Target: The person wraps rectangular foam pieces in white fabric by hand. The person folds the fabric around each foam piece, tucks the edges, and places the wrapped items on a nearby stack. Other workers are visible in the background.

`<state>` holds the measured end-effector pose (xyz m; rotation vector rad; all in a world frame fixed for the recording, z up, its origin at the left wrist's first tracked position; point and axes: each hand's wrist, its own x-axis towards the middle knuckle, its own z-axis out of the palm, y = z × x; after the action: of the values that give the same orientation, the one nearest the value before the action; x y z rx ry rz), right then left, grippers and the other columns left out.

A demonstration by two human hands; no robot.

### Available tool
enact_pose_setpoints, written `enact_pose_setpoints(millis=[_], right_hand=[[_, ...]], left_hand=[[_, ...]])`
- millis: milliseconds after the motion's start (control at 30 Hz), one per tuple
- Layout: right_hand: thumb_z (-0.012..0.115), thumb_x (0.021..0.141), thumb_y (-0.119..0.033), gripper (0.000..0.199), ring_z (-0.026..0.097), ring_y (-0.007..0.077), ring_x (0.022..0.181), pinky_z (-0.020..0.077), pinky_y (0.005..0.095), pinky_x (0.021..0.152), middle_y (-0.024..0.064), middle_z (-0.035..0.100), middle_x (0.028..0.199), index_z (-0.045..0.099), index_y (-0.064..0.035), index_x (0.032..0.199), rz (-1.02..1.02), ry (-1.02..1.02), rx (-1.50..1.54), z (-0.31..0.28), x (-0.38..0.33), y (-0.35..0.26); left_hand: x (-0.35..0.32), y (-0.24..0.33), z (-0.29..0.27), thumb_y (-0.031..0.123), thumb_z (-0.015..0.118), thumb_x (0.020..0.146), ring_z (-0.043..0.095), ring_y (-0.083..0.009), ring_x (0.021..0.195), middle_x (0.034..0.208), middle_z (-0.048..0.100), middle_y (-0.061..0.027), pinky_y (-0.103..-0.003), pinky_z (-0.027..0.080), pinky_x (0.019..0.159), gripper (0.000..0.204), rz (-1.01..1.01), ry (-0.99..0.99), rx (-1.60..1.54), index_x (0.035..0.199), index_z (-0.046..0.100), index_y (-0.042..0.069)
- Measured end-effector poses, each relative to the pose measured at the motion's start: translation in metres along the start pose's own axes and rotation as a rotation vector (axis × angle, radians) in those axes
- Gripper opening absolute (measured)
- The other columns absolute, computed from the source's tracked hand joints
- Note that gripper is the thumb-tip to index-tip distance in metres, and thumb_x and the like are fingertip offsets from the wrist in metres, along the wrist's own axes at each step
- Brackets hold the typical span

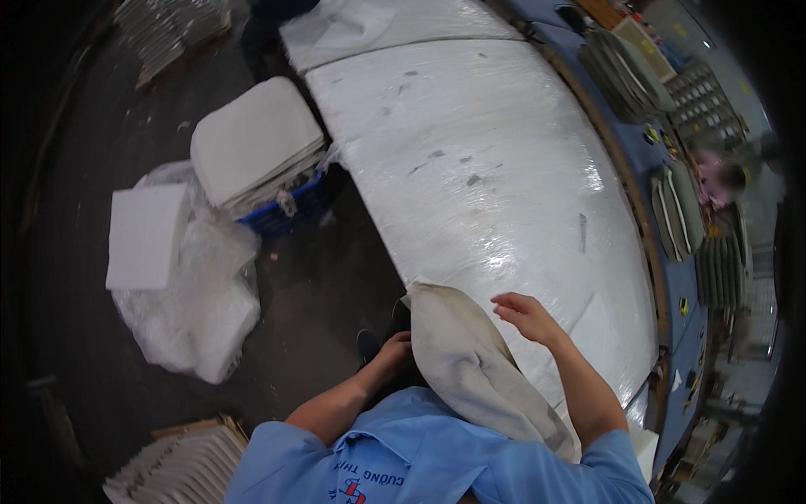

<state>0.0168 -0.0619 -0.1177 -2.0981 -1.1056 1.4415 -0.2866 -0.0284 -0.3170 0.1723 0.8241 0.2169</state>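
Note:
A beige-grey fabric cushion or cushion cover (470,361) stands puffed and creased against my front, at the near edge of the table. My left hand (398,348) is at its left side, with the fingers hidden behind the fabric, so their grip does not show. To the right of the fabric my right hand (522,314) hovers over the table, fingers stretched out and nothing in them. The table (504,143) has a pale top wrapped in shiny clear plastic with small dark patches.
Left of the table, a blue crate (290,210) bears stacked pale sheets (256,139). White foam (149,237) lies on plastic-wrapped bundles (197,311). Stacked pale pieces (180,462) stand near left. Grey cushions (678,210) sit on a blue bench (638,160) at right, near another person (714,181).

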Motion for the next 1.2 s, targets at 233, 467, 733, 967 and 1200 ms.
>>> enact_pose_setpoints(millis=[233, 467, 733, 967, 1200], right_hand=[[0.074, 0.093, -0.041, 0.048, 0.073, 0.031, 0.095, 0.056, 0.0398, 0.086, 0.0169, 0.075, 0.103, 0.069, -0.004, 0.123, 0.098, -0.017, -0.354, 0.077, 0.121, 0.064], [0.065, 0.101, -0.032, 0.032, 0.071, 0.0359, 0.084, 0.0536, 0.0451, 0.077, 0.0197, 0.074, 0.094, 0.063, -0.0018, 0.109, 0.029, 0.196, -0.322, 0.112, 0.139, 0.095], [0.058, 0.105, -0.025, 0.023, 0.07, 0.0393, 0.086, 0.0531, 0.0447, 0.08, 0.0225, 0.071, 0.094, 0.057, -0.0039, 0.114, -0.135, 0.381, -0.126, 0.133, 0.11, 0.067], [0.059, 0.104, -0.035, 0.033, 0.072, 0.0413, 0.095, 0.0531, 0.0475, 0.081, 0.0238, 0.073, 0.094, 0.068, -0.0039, 0.11, -0.036, 0.045, -0.311, 0.134, 0.111, 0.039], [0.055, 0.105, -0.038, 0.041, 0.07, 0.0414, 0.098, 0.0512, 0.0461, 0.085, 0.0249, 0.073, 0.099, 0.07, -0.0004, 0.109, -0.021, -0.008, -0.244, 0.123, 0.138, 0.051]], left_hand=[[0.028, -0.009, 0.018, 0.013, 0.062, 0.096, 0.066, -0.0195, 0.103, 0.125, 0.067, -0.0049, -0.04, 0.052, 0.089, 0.059, 0.032, 0.23, 0.045, 0.152, 0.046, 0.011], [0.034, -0.011, 0.024, 0.017, 0.071, 0.098, 0.059, -0.0117, 0.074, 0.096, 0.065, 0.0012, -0.028, 0.047, 0.062, 0.023, 0.067, 0.334, -0.026, 0.118, 0.06, 0.013], [0.024, -0.036, 0.017, 0.021, 0.069, 0.1, 0.063, -0.0143, 0.077, 0.094, 0.066, -0.002, -0.032, 0.053, 0.068, 0.025, 0.126, 0.262, -0.169, 0.12, 0.059, 0.011], [0.016, -0.059, 0.016, 0.015, 0.063, 0.096, 0.063, -0.0248, 0.073, 0.085, 0.062, -0.0054, -0.043, 0.056, 0.068, 0.019, 0.177, 0.39, -0.549, 0.114, 0.059, 0.009], [0.038, -0.069, 0.025, 0.02, 0.053, 0.097, 0.057, -0.0249, 0.071, 0.086, 0.062, -0.0086, -0.042, 0.044, 0.059, 0.023, 0.164, 0.433, -0.566, 0.108, 0.066, 0.004]])
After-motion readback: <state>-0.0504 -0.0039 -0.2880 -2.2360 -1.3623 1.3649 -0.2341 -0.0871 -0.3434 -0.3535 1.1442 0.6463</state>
